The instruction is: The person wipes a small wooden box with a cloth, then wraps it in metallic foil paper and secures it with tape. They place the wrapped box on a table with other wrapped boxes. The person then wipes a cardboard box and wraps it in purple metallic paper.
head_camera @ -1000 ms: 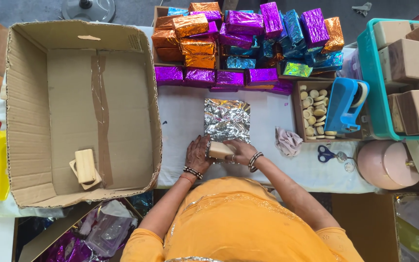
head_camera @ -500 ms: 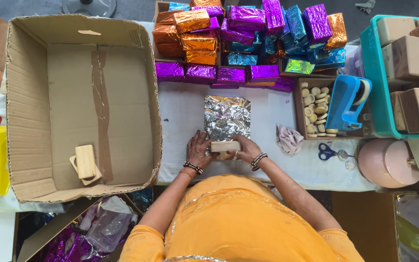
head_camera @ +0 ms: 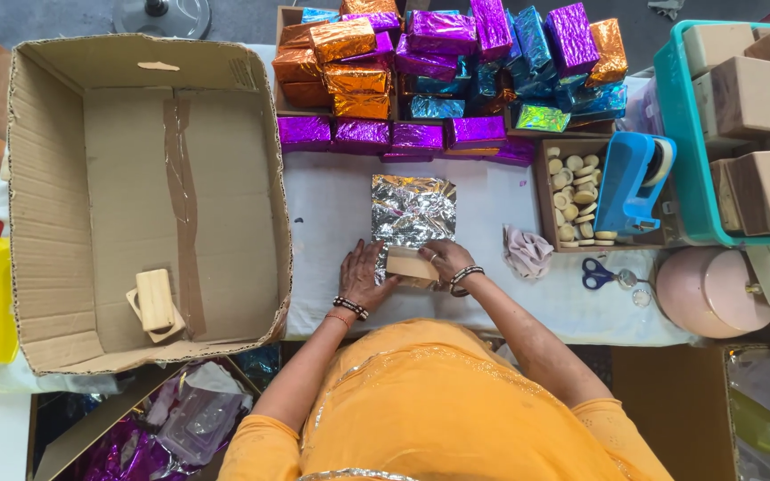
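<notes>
Two hands worked one tan block (head_camera: 412, 264), which lay at the near edge of a crinkled silver foil sheet (head_camera: 413, 209) on the white worktop (head_camera: 331, 214).

Risk, as judged: the foil looked thin and already creased; a hard pull at the block's corners might have torn it, and an uneven first fold might have left a bare end. The block sat close to the worktop's near edge, so a slip of either hand might have pushed it off toward the person's lap.

Left hand (head_camera: 364, 273): fingers spread fairly wide and flat, pressed against the block's left end and the foil beside it. Right hand (head_camera: 446, 260): fingers curled, closed over the block's right end, thumb hidden.

Left of the block: a large open cardboard box (head_camera: 46, 223) holding a small wooden piece (head_camera: 155, 301). Beyond the foil sheet: stacked wrapped blocks (head_camera: 438, 53) in purple, orange and blue. Right of the block: a blue tape dispenser (head_camera: 630, 183), scissors (head_camera: 601, 273), and a teal crate (head_camera: 675, 134) of unwrapped blocks.
</notes>
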